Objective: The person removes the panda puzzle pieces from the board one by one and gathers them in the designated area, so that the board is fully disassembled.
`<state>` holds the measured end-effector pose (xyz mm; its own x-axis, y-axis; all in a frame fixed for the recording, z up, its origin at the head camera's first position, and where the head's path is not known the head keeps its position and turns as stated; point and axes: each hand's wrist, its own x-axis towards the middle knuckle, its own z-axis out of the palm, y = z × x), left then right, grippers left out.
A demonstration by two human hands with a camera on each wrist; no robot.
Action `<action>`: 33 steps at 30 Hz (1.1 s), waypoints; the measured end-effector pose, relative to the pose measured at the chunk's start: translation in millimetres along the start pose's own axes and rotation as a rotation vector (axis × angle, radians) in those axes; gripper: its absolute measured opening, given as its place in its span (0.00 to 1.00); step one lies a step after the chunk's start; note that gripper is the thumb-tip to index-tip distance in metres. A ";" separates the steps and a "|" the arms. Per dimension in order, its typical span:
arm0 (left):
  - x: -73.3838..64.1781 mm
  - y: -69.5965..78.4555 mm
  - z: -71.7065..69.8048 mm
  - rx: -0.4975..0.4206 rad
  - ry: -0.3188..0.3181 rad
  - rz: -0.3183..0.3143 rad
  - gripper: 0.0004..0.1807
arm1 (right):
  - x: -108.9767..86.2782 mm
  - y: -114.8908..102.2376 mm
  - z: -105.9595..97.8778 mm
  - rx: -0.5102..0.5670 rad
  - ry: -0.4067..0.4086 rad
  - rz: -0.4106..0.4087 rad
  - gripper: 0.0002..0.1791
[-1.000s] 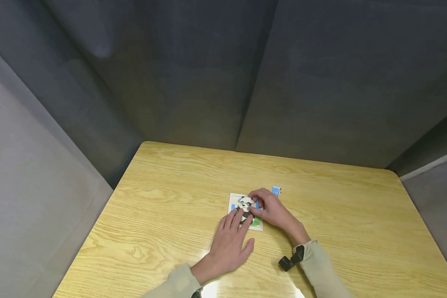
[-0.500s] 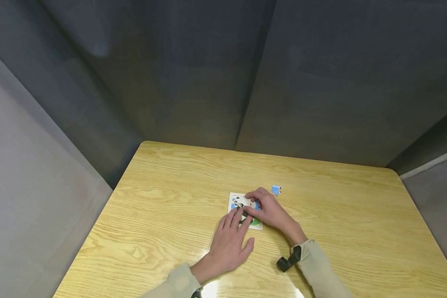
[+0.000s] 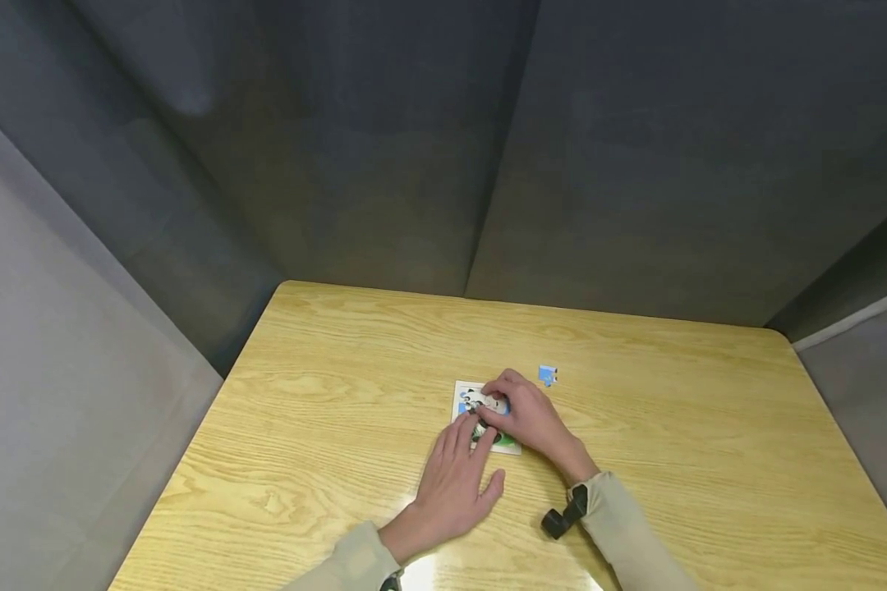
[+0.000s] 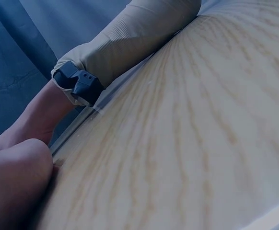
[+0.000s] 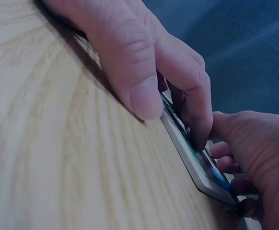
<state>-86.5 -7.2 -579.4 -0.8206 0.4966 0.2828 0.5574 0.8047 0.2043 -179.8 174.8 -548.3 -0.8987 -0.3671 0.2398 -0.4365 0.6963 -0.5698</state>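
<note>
A small panda jigsaw puzzle (image 3: 510,449) in a pale square tray lies on the table, partly covered by both hands. My left hand (image 3: 451,492) rests its straight fingers on the tray's lower left part. From the right, my right hand (image 3: 528,414) reaches over the board with curled fingers. Between its thumb and fingers it pinches a white-and-black puzzle piece (image 3: 494,403) with the panda's head, over the upper half of the tray. In the right wrist view, the tray edge (image 5: 190,170) shows between both hands, and the piece itself is mostly hidden.
A loose blue puzzle piece (image 3: 548,375) lies on the wooden table (image 3: 340,361), just beyond my right hand. Dark fabric panels (image 3: 384,164) stand behind the table, and grey ones at its sides. A black wrist camera (image 3: 565,513) sits on the right sleeve.
My right hand has moved slightly left across the board, and the panda-head piece has turned and shifted with it. The left hand has stayed in place.
</note>
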 end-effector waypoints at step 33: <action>1.4 0.9 0.6 0.013 0.000 0.006 0.32 | -25.9 76.0 -57.8 0.120 0.234 0.007 0.15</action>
<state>-87.2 -5.6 -579.4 -0.8170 0.5018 0.2841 0.5610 0.8057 0.1901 -192.2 272.9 -552.4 -0.8932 -0.1998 0.4029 -0.4344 0.6152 -0.6579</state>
